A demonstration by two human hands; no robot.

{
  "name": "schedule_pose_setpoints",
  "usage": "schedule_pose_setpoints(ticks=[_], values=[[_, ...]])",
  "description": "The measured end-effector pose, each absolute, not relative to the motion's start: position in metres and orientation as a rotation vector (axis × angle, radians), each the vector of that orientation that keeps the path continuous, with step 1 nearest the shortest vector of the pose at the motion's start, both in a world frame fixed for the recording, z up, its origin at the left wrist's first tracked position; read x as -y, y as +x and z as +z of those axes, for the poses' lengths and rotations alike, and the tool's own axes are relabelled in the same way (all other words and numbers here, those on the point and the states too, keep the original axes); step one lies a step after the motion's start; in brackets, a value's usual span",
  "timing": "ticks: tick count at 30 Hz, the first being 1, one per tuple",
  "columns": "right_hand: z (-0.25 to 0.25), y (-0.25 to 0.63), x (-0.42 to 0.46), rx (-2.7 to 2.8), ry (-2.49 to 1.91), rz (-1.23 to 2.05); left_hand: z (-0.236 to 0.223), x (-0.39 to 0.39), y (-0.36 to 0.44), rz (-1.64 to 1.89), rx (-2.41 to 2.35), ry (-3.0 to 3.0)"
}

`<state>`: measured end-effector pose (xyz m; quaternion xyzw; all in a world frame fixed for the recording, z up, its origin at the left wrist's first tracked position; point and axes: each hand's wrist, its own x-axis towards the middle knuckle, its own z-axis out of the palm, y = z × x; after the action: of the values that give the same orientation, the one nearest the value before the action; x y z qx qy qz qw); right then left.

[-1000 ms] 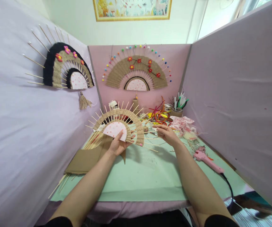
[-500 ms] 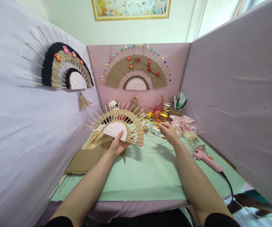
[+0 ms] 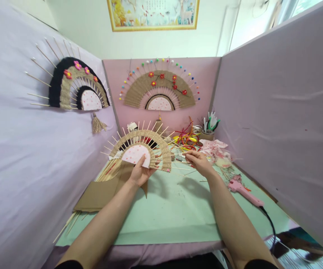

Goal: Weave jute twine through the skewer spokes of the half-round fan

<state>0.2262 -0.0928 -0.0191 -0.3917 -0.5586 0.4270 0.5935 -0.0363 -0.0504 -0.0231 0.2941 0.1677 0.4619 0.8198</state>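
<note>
No legible txt; script [image 3: 155,4] on framed pic [image 3: 167,16] too sm. to read.

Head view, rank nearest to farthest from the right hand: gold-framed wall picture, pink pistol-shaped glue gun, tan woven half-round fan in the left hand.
1. Tan woven half-round fan: just left of the right hand.
2. Pink pistol-shaped glue gun: lower, to the right.
3. Gold-framed wall picture: far behind, high up.
</note>
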Motion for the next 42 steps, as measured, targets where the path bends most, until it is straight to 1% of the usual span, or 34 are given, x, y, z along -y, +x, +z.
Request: schedule_pose_setpoints(ticks=[3, 6, 10, 16, 24, 30, 36, 42], values=[[-0.018, 0.224, 0.093, 1.273, -0.942, 0.986, -0.009, 0.052, -0.021, 1.002, -0.348, 0.627], [-0.016, 0.223, 0.096, 1.366, -0.973, 0.983, -0.001, 0.053, -0.006, 1.036, -0.335, 0.630], [-0.014, 0.221, 0.100, 1.496, -0.983, 1.020, -0.010, 0.053, 0.002, 1.059, -0.316, 0.593], [-0.014, 0.218, 0.102, 1.553, -1.059, 1.018, -0.027, 0.049, -0.009, 1.093, -0.311, 0.529], [-0.019, 0.221, 0.099, 1.557, -1.087, 0.985, -0.025, 0.047, -0.016, 1.109, -0.331, 0.551], [-0.014, 0.224, 0.100, 1.626, -1.111, 0.928, -0.021, 0.048, -0.019, 1.173, -0.348, 0.522], [-0.016, 0.234, 0.097, 1.477, -1.090, 0.834, -0.020, 0.043, -0.023, 1.249, -0.363, 0.484], [-0.017, 0.238, 0.092, 1.280, -0.987, 0.816, -0.023, 0.042, -0.022, 1.242, -0.361, 0.459]])
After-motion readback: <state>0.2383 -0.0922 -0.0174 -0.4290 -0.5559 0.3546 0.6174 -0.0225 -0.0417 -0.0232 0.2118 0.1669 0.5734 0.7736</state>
